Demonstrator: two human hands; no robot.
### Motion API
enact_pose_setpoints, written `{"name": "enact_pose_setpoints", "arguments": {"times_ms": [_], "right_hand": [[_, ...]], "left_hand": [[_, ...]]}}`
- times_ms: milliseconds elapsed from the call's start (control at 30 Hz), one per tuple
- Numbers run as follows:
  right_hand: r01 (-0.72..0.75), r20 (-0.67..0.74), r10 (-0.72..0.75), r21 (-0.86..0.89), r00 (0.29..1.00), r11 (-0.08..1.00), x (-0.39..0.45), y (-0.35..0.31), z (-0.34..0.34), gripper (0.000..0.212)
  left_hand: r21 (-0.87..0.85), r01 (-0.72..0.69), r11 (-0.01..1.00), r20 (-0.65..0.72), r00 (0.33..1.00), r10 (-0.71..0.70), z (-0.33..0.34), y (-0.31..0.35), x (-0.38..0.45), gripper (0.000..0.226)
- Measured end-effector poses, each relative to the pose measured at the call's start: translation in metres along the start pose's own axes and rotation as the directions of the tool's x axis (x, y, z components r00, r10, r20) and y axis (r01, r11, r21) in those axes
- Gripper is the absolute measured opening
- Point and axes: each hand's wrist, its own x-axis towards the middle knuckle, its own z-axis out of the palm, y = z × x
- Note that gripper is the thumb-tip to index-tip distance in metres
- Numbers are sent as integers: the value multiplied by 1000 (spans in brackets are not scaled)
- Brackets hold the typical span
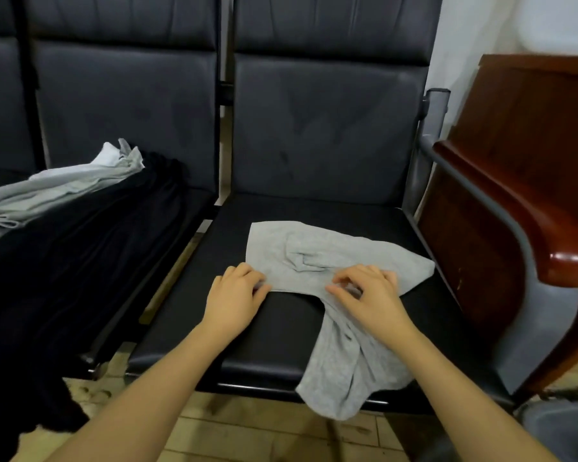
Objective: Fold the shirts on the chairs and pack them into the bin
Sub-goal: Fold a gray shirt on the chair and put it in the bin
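Cataloguing the scene, landmark being the right-hand chair seat point(281, 328):
Chair seat: black padded surface serving as your folding board; flat and wide enough to spread one garment, which is probably why you work here.
Black garment point(80, 261): draped over the neighbouring seat to the left of the landmark, hanging off its front edge, apparently awaiting its turn.
Grey shirt point(314, 255): the task's thing, lying on the landmark seat, its far part flat, its near part bunched and spilling over the front edge.
Pale shirts point(64, 188): lying on top of the black garment, left of the landmark.
Bin point(564, 428): possibly the grey rim at the landmark's near right corner; contents cannot be told.
Right hand point(371, 298): your fingers curl into a pinch on the shirt's near fold, likely to gather it.
Left hand point(237, 295): your fingertips pinch the shirt's left edge, holding it down on the seat.
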Motion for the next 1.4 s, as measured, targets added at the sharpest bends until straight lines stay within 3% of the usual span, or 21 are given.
{"name": "enact_pose_setpoints", "arguments": {"times_ms": [133, 233, 400, 500, 667, 733, 867, 1000, 1100, 1200, 1400], "right_hand": [[-74, 64, 81, -115, 995, 991, -13, -19, 0, 28], [-51, 62, 67, -220, 996, 974, -21, -19, 10, 27], [-15, 43, 19, -89, 999, 996, -25, -15, 7, 21], [15, -30, -16, -36, 999, 999, -24, -21, -8, 20], [142, -164, -178, -208, 970, 968, -20, -53, -32, 19], [208, -157, -225, -117, 962, 971, -21, -74, -34, 17], [277, 64, -292, 172, 954, 945, -26, -103, -14, 21], [77, 105, -123, 364, 987, 928, -31, -96, -1, 20], [-26, -4, 28, 201, 1000, 979, -29, -63, -4, 18], [-221, 164, 200, 115, 966, 969, -37, -35, -12, 30], [-183, 269, 164, 46, 949, 982, -53, -8, -10, 24]], "left_hand": [[-24, 41, 999, 22, 999, -40, -4, 0, 1, 24], [-110, 43, 993, 36, 999, -39, -5, -1, 1, 20], [-443, 61, 894, 0, 998, -69, -15, -1, -2, 12], [-536, 59, 842, -27, 996, -87, -29, 5, 1, 12], [-546, -22, 838, -151, 986, -73, -57, 10, 6, 14], [-538, -42, 842, -186, 980, -70, -67, 5, 4, 12], [-558, -25, 829, -180, 979, -91, -83, -5, -9, 8], [-574, 9, 819, -124, 987, -98, -84, -14, -21, 8], [-576, 17, 817, -103, 990, -94, -82, -11, -23, 7], [-602, -5, 799, -97, 993, -67, -76, 3, -22, 11], [-581, -73, 810, -64, 997, 44, -56, 34, -22, 27]]}}
